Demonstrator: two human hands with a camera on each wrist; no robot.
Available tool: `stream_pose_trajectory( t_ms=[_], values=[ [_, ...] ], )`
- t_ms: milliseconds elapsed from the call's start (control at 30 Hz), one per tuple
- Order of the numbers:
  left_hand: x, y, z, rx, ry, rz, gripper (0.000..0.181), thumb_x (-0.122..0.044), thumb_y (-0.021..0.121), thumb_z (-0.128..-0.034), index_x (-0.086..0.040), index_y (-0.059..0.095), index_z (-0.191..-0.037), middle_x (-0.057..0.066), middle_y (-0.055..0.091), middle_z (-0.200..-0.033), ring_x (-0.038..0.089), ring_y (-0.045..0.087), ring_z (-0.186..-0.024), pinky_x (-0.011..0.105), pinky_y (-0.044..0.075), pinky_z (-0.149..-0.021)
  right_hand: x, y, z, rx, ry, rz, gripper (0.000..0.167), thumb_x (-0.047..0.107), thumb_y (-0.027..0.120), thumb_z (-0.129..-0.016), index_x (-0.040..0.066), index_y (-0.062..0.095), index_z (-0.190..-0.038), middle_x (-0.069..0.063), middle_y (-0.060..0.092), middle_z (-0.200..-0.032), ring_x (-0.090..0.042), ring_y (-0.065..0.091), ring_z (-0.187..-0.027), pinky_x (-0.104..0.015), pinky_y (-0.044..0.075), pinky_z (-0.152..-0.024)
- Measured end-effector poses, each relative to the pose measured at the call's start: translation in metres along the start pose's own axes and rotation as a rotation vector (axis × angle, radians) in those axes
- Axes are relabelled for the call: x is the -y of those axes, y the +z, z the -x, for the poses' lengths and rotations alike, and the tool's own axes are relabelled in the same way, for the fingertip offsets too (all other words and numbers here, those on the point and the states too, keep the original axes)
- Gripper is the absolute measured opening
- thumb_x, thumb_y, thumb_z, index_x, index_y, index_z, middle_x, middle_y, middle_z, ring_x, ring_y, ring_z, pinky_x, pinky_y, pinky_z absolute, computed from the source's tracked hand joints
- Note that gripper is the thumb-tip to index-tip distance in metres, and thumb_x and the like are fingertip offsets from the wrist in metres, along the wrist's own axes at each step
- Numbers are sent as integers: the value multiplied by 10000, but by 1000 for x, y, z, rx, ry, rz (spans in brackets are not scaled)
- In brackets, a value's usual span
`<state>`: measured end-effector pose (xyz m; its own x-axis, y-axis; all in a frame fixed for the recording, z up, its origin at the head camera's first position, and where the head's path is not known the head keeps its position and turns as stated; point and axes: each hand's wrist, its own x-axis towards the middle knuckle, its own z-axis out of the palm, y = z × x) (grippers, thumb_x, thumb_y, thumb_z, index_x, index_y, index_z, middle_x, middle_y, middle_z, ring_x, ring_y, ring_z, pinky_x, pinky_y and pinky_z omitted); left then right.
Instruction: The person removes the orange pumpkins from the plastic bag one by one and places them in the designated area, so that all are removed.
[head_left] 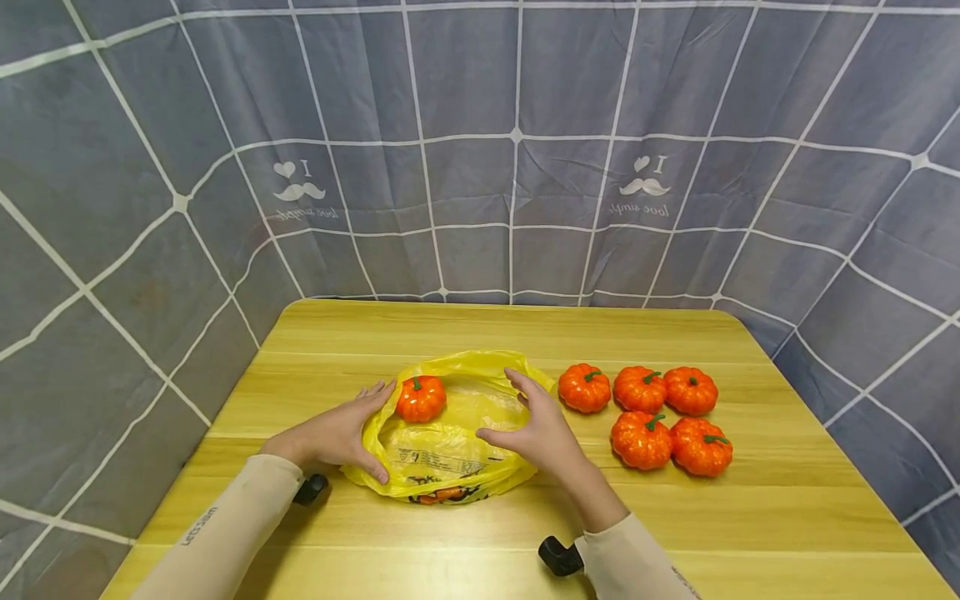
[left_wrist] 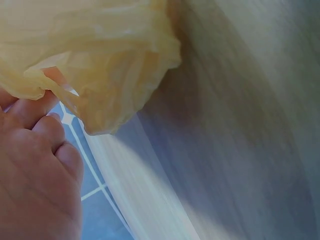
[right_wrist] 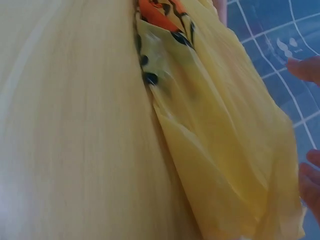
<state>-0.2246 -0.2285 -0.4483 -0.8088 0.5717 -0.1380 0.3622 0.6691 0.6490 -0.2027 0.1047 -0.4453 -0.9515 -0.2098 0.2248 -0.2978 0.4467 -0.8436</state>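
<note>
A yellow plastic bag (head_left: 450, 442) lies on the table with its mouth spread toward me. One orange pumpkin (head_left: 421, 398) sits inside it, at the left. My left hand (head_left: 341, 433) rests against the bag's left edge, thumb and fingers spread apart. In the left wrist view, the fingers (left_wrist: 37, 115) touch the thin yellow plastic, which partly hides their tips. Over the right side of the mouth is my right hand (head_left: 538, 425), thumb and fingers wide apart and holding nothing. Printed plastic (right_wrist: 215, 125) fills much of the right wrist view, that hand's fingertips beyond it.
Right of the bag, several more orange pumpkins with green stems stand close together, one pumpkin (head_left: 584, 388) nearest the bag and another pumpkin (head_left: 702, 447) at the front right. The wooden table (head_left: 450, 550) reaches back to a grey gridded curtain (head_left: 480, 183).
</note>
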Motion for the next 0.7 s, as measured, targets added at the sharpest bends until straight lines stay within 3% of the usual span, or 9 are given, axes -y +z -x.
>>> stream_pose_trajectory(
  t_ms=[300, 533, 700],
  values=[
    [-4, -4, -1, 6, -15, -16, 1442, -510, 946, -578, -31, 65, -1615, 256, -8, -1645, 530, -19, -1467, 662, 69, -1145, 15, 24, -18, 145, -4, 47, 981, 340, 917, -739, 52, 406, -1525, -167, 440, -1516, -432, 473, -1324, -503, 439, -1051],
    [-3, 0, 1, 12, -30, -4, 1427, -503, 947, -586, -35, 77, -1616, 261, 0, -1643, 547, -20, -1459, 686, 70, -1133, 13, 45, -31, 180, 1, 93, 935, 343, 899, -766, 53, 425, -1517, -146, 466, -1508, -415, 517, -1288, -476, 484, -1006],
    [-5, 0, -1, 5, -3, -16, 1411, -499, 945, -597, -11, 93, -1610, 286, 26, -1634, 566, 9, -1450, 690, 99, -1130, 11, 55, -35, 189, -21, 111, 934, 347, 895, -772, 22, 426, -1512, -148, 477, -1500, -379, 514, -1305, -460, 463, -1035]
  ],
)
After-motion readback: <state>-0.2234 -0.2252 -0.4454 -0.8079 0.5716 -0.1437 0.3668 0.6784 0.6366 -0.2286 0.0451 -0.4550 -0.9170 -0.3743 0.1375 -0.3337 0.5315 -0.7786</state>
